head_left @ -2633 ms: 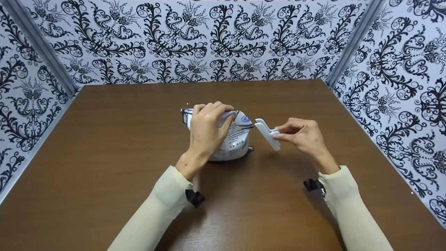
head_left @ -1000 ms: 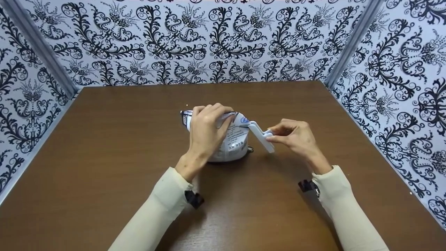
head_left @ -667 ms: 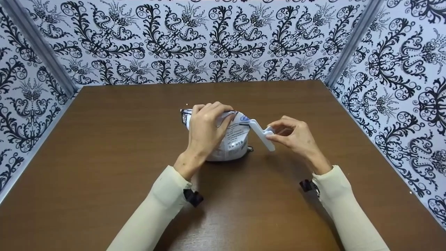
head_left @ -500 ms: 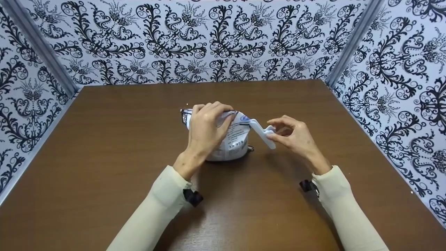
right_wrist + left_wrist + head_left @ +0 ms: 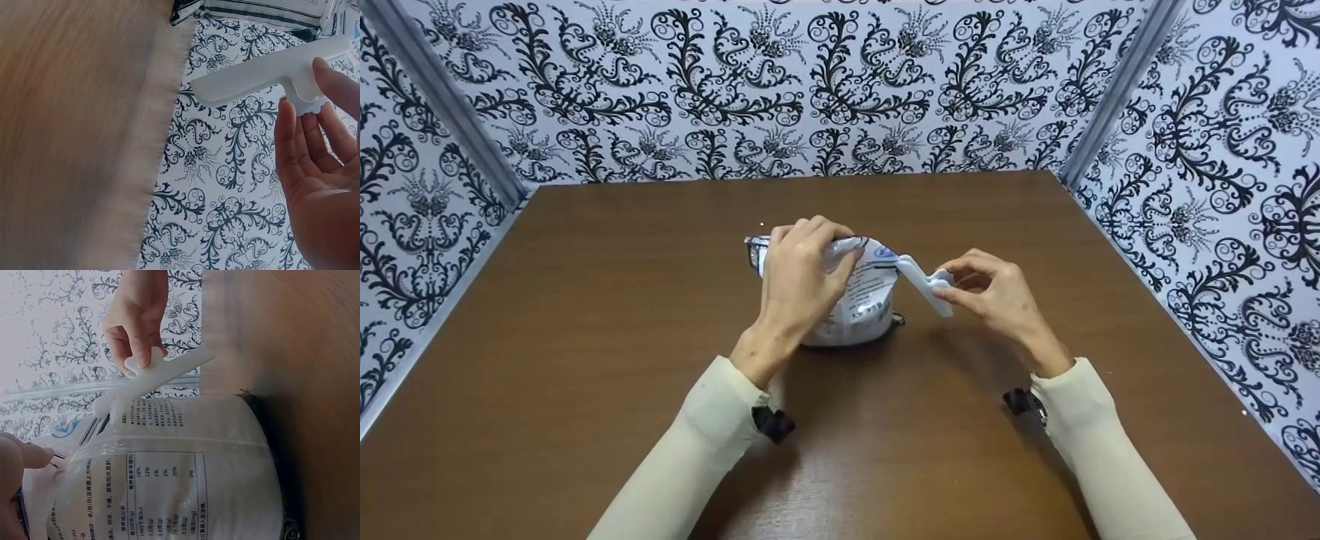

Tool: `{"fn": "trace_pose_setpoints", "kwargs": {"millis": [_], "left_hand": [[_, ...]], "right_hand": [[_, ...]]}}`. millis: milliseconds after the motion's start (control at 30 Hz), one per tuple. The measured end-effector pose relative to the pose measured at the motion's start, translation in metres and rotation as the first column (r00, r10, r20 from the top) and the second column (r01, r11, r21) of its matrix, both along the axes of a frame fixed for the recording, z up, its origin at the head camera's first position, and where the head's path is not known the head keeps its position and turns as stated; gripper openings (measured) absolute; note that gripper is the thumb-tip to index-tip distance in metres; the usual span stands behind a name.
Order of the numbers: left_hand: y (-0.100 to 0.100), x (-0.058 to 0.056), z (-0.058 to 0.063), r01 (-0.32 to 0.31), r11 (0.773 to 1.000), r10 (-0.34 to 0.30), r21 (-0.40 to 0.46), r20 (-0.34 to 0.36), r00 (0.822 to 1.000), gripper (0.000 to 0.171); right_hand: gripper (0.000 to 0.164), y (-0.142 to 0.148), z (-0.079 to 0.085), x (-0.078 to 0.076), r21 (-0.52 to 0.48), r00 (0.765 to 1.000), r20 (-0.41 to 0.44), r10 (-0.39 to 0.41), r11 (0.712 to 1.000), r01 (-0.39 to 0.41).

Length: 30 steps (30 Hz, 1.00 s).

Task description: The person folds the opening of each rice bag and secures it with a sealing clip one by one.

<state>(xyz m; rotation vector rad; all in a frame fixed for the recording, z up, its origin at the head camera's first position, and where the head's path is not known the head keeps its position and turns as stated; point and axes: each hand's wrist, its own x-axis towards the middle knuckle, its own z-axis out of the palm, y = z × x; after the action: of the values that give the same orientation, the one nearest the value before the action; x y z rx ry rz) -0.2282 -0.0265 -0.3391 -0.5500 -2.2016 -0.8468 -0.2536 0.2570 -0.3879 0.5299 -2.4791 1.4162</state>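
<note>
A white plastic food bag [image 5: 859, 304] with printed text stands on the table, its top folded over. My left hand [image 5: 806, 277] grips the folded top from above, thumb on the near side. On the right, my right hand [image 5: 994, 289] pinches the handle of a white bag clip [image 5: 922, 285] between thumb and fingers. The clip's upper end is right at the right edge of the bag's fold. In the left wrist view the clip [image 5: 154, 379] slants across the bag's corner. The right wrist view shows the thumb and fingertips on the clip's [image 5: 264, 76] grip tabs.
The brown wooden table [image 5: 622, 315] extends around the bag on all sides. Black-and-white patterned panels [image 5: 765, 90] enclose its back and sides, with grey posts [image 5: 457, 105] at the corners.
My right hand has moved left with the clip, bringing the clip's end from a gap away up to the bag's folded edge. The left hand keeps its grip, almost still.
</note>
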Motion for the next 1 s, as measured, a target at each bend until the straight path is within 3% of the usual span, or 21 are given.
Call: {"fn": "trace_pose_setpoints", "kwargs": {"millis": [1000], "left_hand": [[0.0013, -0.0011, 0.0038, 0.007, 1.0, -0.007, 0.006, 0.041, 0.999, 0.014]], "right_hand": [[0.021, -0.0028, -0.0028, -0.0004, -0.063, 0.99, -0.137, 0.019, 0.998, -0.028]]}}
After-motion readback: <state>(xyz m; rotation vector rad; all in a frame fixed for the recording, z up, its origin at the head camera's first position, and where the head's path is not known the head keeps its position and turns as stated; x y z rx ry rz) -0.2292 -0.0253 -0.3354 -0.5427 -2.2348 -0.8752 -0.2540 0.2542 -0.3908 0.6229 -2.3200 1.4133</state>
